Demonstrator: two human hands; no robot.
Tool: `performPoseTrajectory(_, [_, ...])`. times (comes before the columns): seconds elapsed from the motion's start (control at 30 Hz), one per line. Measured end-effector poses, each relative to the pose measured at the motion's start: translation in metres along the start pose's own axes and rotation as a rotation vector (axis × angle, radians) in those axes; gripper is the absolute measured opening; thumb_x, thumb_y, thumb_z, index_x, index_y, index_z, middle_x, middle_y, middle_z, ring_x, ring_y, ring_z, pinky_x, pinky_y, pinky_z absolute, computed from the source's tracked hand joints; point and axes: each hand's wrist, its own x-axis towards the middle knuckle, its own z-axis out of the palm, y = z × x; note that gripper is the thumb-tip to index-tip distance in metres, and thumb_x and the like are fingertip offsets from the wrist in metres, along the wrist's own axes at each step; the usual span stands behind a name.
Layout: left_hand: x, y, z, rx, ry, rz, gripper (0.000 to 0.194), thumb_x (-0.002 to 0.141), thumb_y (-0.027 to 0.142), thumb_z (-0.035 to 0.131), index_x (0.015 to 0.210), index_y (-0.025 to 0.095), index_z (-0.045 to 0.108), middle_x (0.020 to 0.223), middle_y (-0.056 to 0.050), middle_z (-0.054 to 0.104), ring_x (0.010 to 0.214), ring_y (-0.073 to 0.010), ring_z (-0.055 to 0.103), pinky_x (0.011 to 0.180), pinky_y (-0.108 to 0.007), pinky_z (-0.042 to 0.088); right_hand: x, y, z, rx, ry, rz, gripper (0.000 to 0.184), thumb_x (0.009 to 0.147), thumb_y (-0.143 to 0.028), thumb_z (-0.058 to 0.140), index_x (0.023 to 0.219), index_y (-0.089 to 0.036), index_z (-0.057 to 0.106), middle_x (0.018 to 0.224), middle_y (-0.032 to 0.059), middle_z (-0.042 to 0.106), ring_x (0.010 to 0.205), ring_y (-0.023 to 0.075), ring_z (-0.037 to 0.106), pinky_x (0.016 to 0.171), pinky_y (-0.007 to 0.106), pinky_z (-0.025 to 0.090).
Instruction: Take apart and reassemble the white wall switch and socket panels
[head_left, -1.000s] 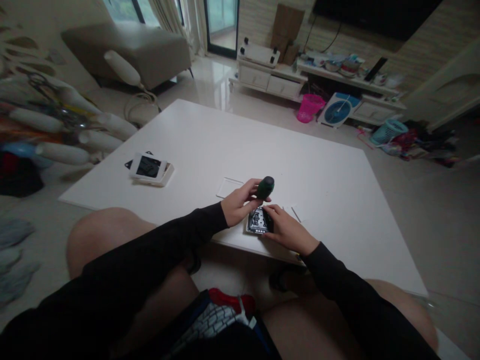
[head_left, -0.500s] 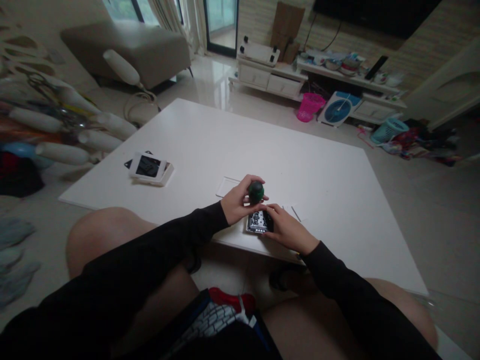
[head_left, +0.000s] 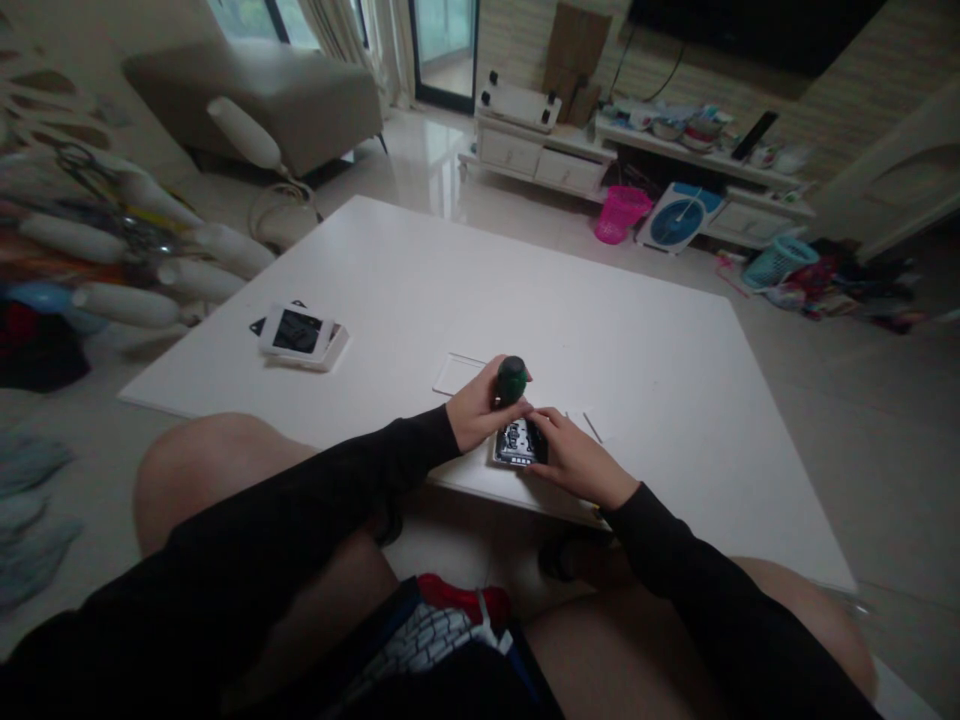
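Note:
My left hand is wrapped round the dark green handle of a screwdriver, held upright; its lower end is hidden by my fingers. Beneath it, close to the table's front edge, lies a small black square device with a white rim, its inner face showing metal parts. My right hand grips the right side of this device, thumb at the near edge and fingers at the far edge. A clear rectangular frame lies flat just beyond my left hand. Right of the device lies a thin white piece with a dark strip.
On the left part of the white table sits a stack of white and black square parts. My knees are under the near edge. Beyond the table stand a grey bench, a pink basket and a blue-and-white fan.
My left hand has closed its fingers further round the screwdriver handle, and the handle's top has shifted slightly. My right hand and the device stay where they were.

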Motion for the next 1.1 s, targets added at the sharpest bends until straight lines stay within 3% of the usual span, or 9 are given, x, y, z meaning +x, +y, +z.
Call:
performPoseTrajectory(0.1, [0.002,0.003,-0.003,-0.082,-0.047,-0.013,0.051,0.085,0.035,0.082,0.122,0.02,0.05,0.099,-0.007,0.068,0.092,-0.0222,0.071,0.082,-0.037,0.057,0.0,0.0,0.0,-0.002,0.004,-0.002,0.078,0.081,-0.023,0.082,0.149,-0.024,0.044,0.142,0.0146,0.053,0.129,0.0335,0.057,0.109,0.053,0.051])
performPoseTrajectory(0.23, [0.002,0.005,-0.003,-0.085,-0.077,0.055,0.035,0.097,0.031,0.065,0.125,0.019,0.049,0.107,-0.009,0.066,0.102,-0.0218,0.07,0.094,-0.042,0.054,0.0,0.001,0.001,0.01,0.009,0.005,0.081,0.082,-0.025,0.081,0.152,-0.025,0.042,0.143,0.0146,0.053,0.132,0.0338,0.057,0.11,0.053,0.051])
performPoseTrajectory(0.3, [0.0,0.003,-0.001,-0.078,-0.058,0.07,0.03,0.101,0.034,0.06,0.123,0.019,0.047,0.099,-0.006,0.065,0.096,-0.0195,0.067,0.093,-0.041,0.053,0.0,0.0,0.001,0.013,0.006,0.005,0.081,0.082,-0.025,0.081,0.153,-0.025,0.041,0.144,0.0149,0.052,0.13,0.0334,0.058,0.109,0.052,0.052])
performPoseTrajectory(0.43, [-0.002,-0.001,0.004,-0.119,-0.021,0.049,0.04,0.096,0.043,0.068,0.117,0.022,0.041,0.084,0.002,0.058,0.078,-0.0158,0.063,0.082,-0.038,0.054,-0.001,0.001,0.001,0.011,0.015,-0.009,0.08,0.082,-0.024,0.081,0.152,-0.024,0.042,0.143,0.0153,0.052,0.128,0.0332,0.058,0.108,0.053,0.052])
performPoseTrajectory(0.63, [0.001,0.002,-0.001,0.091,-0.004,0.064,0.039,0.094,0.053,0.07,0.099,0.018,0.054,0.094,-0.007,0.066,0.088,-0.0205,0.066,0.084,-0.04,0.056,0.0,0.002,0.002,0.006,0.021,-0.011,0.088,0.081,-0.026,0.082,0.156,-0.028,0.036,0.142,0.0138,0.053,0.127,0.033,0.058,0.107,0.053,0.052])
performPoseTrajectory(0.87, [0.007,0.008,-0.009,0.239,0.051,0.112,0.034,0.083,0.037,0.083,0.099,0.016,0.063,0.093,-0.005,0.069,0.089,-0.0193,0.069,0.086,-0.039,0.06,0.0,0.0,0.002,0.003,0.01,0.0,0.081,0.083,-0.026,0.081,0.152,-0.025,0.041,0.143,0.0151,0.053,0.128,0.0332,0.058,0.108,0.052,0.052])
performPoseTrajectory(1.1, [0.007,0.016,-0.02,0.234,-0.185,0.124,0.034,0.092,0.013,0.061,0.125,0.016,0.054,0.104,-0.01,0.077,0.099,-0.0211,0.074,0.092,-0.039,0.058,0.0,0.002,0.002,0.021,0.018,-0.002,0.083,0.082,-0.028,0.081,0.154,-0.027,0.04,0.145,0.0151,0.052,0.131,0.0343,0.057,0.11,0.054,0.051])
